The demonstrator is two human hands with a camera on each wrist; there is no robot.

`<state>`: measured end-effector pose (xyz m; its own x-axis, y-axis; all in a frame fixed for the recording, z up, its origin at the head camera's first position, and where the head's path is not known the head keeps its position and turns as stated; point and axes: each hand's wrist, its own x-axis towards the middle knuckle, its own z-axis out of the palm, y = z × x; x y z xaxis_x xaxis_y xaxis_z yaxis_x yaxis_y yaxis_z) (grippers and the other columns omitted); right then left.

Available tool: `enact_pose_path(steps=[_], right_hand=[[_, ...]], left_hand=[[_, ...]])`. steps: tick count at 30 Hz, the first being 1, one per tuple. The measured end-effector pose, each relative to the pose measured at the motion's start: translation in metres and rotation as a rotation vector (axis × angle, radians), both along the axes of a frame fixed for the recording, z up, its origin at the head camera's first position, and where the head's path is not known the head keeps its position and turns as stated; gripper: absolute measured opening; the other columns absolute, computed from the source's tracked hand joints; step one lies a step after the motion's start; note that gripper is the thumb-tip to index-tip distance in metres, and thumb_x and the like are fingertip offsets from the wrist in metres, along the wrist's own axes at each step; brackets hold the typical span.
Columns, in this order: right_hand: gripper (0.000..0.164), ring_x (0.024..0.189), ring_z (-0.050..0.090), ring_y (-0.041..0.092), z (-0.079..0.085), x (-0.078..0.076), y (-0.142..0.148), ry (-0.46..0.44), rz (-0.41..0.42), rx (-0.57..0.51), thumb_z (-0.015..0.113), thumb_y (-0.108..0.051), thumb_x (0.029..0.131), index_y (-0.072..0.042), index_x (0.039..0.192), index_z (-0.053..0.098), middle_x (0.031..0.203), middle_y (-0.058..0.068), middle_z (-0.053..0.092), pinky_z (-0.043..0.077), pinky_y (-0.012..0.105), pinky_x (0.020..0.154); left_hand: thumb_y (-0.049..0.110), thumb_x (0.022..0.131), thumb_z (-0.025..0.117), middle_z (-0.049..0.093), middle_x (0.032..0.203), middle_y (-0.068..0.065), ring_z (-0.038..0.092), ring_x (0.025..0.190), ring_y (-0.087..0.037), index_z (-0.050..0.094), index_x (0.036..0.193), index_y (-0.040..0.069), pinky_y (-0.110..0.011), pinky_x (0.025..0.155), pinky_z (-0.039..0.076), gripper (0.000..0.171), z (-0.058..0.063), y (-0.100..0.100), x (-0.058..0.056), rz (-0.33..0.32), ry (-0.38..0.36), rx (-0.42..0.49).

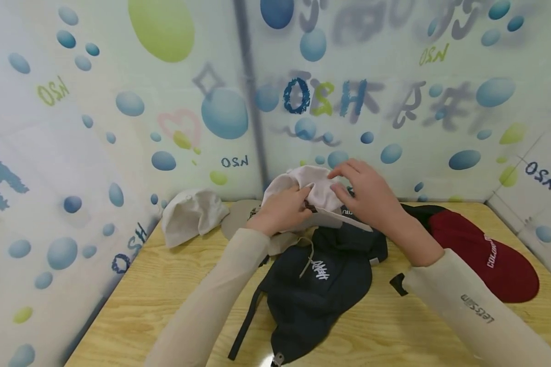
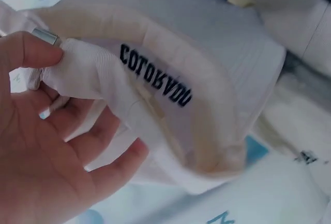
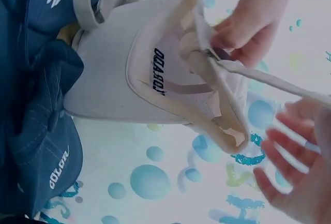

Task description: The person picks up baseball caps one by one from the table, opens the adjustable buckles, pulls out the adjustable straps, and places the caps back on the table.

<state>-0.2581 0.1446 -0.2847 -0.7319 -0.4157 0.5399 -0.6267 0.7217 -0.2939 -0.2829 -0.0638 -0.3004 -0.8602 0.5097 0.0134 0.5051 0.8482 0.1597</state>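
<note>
A pale cap [image 1: 319,181] with "COLORADO" lettering inside is held up near the back of the table, its opening towards me. My left hand [image 1: 282,206] pinches its back band beside a metal buckle [image 2: 45,35] between thumb and forefinger. From the buckle a loose pale strap [image 3: 269,79] runs towards my right hand [image 1: 372,196]. That hand hovers to the right of the cap, fingers spread and gently bent. In the right wrist view the strap passes by its thumb side, with no grip visible. Below lies a dark navy cap [image 1: 321,285] with white stitched lettering.
On the wooden table [image 1: 165,306], a white cap [image 1: 190,214] and a beige cap [image 1: 239,216] lie at the back left. A dark red cap [image 1: 468,250] rests at the right. Patterned walls [image 1: 119,127] stand close behind and at both sides.
</note>
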Motion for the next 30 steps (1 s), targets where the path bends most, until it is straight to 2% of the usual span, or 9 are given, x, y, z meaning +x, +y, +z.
enact_pose_path(steps=[3, 6, 7, 11, 14, 17, 20, 25, 30], right_hand=[[0.022, 0.103, 0.065, 0.027, -0.003, 0.001, -0.005, 0.039, 0.063, 0.107, 0.068, -0.019, 0.095, -0.006, 0.112, 0.068, 0.111, 0.011, 0.07, 0.056, 0.045, 0.086], [0.025, 0.094, 0.07, 0.023, -0.008, 0.001, -0.008, -0.02, 0.083, 0.164, 0.071, -0.025, 0.093, -0.007, 0.11, 0.069, 0.106, 0.009, 0.073, 0.058, 0.041, 0.08], [0.026, 0.091, 0.071, 0.022, -0.009, 0.001, -0.008, -0.049, 0.078, 0.166, 0.072, -0.026, 0.092, -0.007, 0.109, 0.069, 0.104, 0.008, 0.074, 0.058, 0.04, 0.078], [0.026, 0.087, 0.07, 0.02, -0.015, 0.001, -0.008, -0.145, 0.057, 0.13, 0.075, -0.027, 0.089, -0.008, 0.105, 0.069, 0.099, 0.007, 0.073, 0.058, 0.037, 0.074], [0.017, 0.083, 0.066, 0.019, -0.019, -0.001, -0.006, -0.247, 0.079, 0.053, 0.07, -0.023, 0.094, -0.008, 0.102, 0.068, 0.095, 0.006, 0.072, 0.055, 0.033, 0.071], [0.011, 0.083, 0.061, 0.02, -0.021, -0.003, -0.003, -0.337, 0.107, -0.033, 0.061, -0.014, 0.099, -0.007, 0.104, 0.068, 0.097, 0.009, 0.071, 0.051, 0.033, 0.073], [0.013, 0.086, 0.062, 0.021, -0.024, -0.005, -0.001, -0.385, 0.125, -0.086, 0.06, -0.009, 0.099, -0.006, 0.108, 0.069, 0.101, 0.011, 0.071, 0.052, 0.035, 0.078], [0.014, 0.087, 0.065, 0.02, -0.027, -0.006, -0.003, -0.44, 0.141, -0.168, 0.069, -0.013, 0.094, -0.005, 0.105, 0.067, 0.099, 0.01, 0.071, 0.055, 0.027, 0.076], [0.013, 0.081, 0.063, 0.016, -0.028, -0.005, -0.008, -0.47, 0.149, -0.232, 0.071, -0.014, 0.092, -0.003, 0.099, 0.067, 0.092, 0.01, 0.069, 0.054, 0.023, 0.069]], left_hand=[[0.023, 0.099, 0.056, 0.064, 0.107, -0.006, 0.06, 0.091, -0.019, 0.045, 0.147, 0.012, -0.033, 0.078, 0.046, 0.05, 0.006, 0.0, -0.001, -0.044, 0.035, -0.004], [0.019, 0.098, 0.058, 0.063, 0.1, -0.003, 0.058, 0.086, -0.018, 0.054, 0.13, 0.013, -0.032, 0.077, 0.046, 0.033, 0.008, -0.001, 0.0, -0.08, 0.07, 0.021], [0.019, 0.098, 0.058, 0.063, 0.101, -0.002, 0.058, 0.087, -0.017, 0.054, 0.129, 0.014, -0.031, 0.077, 0.046, 0.032, 0.008, -0.002, 0.001, -0.085, 0.069, 0.043], [0.014, 0.098, 0.055, 0.061, 0.101, -0.003, 0.054, 0.085, -0.017, 0.054, 0.118, 0.013, -0.029, 0.074, 0.042, 0.02, 0.006, -0.007, 0.002, -0.096, -0.034, 0.213], [0.009, 0.097, 0.051, 0.056, 0.095, -0.004, 0.051, 0.082, -0.018, 0.054, 0.111, 0.01, -0.028, 0.072, 0.039, 0.014, 0.002, -0.011, 0.002, -0.11, -0.125, 0.374], [0.008, 0.096, 0.049, 0.048, 0.085, -0.004, 0.046, 0.076, -0.017, 0.053, 0.107, 0.009, -0.026, 0.071, 0.036, 0.012, -0.001, -0.015, 0.002, -0.128, -0.176, 0.491], [0.007, 0.097, 0.047, 0.044, 0.082, -0.002, 0.042, 0.072, -0.015, 0.052, 0.105, 0.008, -0.025, 0.069, 0.036, 0.009, -0.004, -0.017, 0.002, -0.155, -0.203, 0.569], [0.006, 0.1, 0.044, 0.051, 0.096, -0.006, 0.046, 0.079, -0.016, 0.053, 0.105, 0.007, -0.025, 0.071, 0.04, 0.01, -0.006, -0.018, 0.003, -0.198, -0.248, 0.672], [0.003, 0.102, 0.046, 0.055, 0.122, -0.013, 0.056, 0.098, -0.02, 0.054, 0.115, 0.004, -0.025, 0.082, 0.047, 0.015, -0.006, -0.015, 0.005, -0.182, -0.275, 0.733]])
